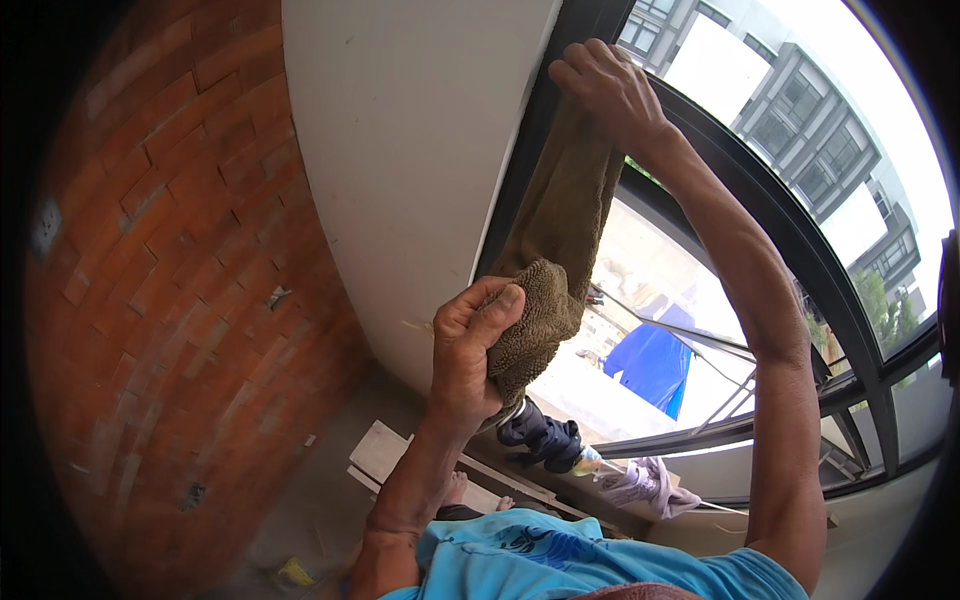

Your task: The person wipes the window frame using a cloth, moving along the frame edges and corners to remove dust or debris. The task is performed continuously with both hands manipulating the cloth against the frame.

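A brown terry towel (564,199) stretches between my two hands along the dark window frame (517,169). My left hand (474,349) grips its bunched lower end, thumb on top. My right hand (611,90) is higher up with curled fingers, holding the towel's upper end against the frame. The palm and the towel's very tip are hidden beneath that hand. Behind the towel is the window opening, with a bright outdoor area and a blue tarp (656,364) beyond it.
To the left are a pale wall strip (405,135) and a red brick wall (202,225). Bare feet (456,487) stand on a pale plank platform (382,450). Dark cloth (544,436) and a lilac cloth (645,484) hang along a line below the window.
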`<state>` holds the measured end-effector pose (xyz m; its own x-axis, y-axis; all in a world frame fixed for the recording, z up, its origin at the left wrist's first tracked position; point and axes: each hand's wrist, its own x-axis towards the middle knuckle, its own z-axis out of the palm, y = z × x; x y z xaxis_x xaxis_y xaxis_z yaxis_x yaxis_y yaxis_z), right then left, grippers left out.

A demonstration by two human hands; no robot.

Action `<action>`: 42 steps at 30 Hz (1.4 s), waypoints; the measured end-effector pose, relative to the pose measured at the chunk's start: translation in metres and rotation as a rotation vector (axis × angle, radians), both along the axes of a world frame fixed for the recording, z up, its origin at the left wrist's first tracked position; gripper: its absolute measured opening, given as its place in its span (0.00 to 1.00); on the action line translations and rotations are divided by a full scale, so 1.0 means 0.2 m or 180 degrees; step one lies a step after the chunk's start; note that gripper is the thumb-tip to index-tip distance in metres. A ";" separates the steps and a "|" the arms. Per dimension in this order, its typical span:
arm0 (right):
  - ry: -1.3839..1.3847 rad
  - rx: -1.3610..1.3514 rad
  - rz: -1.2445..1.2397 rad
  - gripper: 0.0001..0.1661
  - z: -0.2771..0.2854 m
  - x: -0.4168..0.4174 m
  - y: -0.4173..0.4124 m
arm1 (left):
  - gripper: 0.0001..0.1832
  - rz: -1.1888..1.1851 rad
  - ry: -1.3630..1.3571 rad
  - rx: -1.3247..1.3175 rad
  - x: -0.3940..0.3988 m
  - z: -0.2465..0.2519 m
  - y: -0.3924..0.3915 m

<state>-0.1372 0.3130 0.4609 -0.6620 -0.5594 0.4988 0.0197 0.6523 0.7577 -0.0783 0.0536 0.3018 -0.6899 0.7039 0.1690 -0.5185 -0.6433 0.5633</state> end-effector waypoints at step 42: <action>-0.1535 -0.4741 -0.1599 0.04 -2.22 0.67 -0.19 | 0.06 0.0299 -0.0401 -0.1115 0.12 -0.53 -0.44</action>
<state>-0.0036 0.2758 0.0166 -0.8622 0.5010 0.0747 0.4042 0.7694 -0.4946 -0.0553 -0.0353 0.1963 -0.7541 0.6368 -0.1608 -0.5456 -0.4712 0.6930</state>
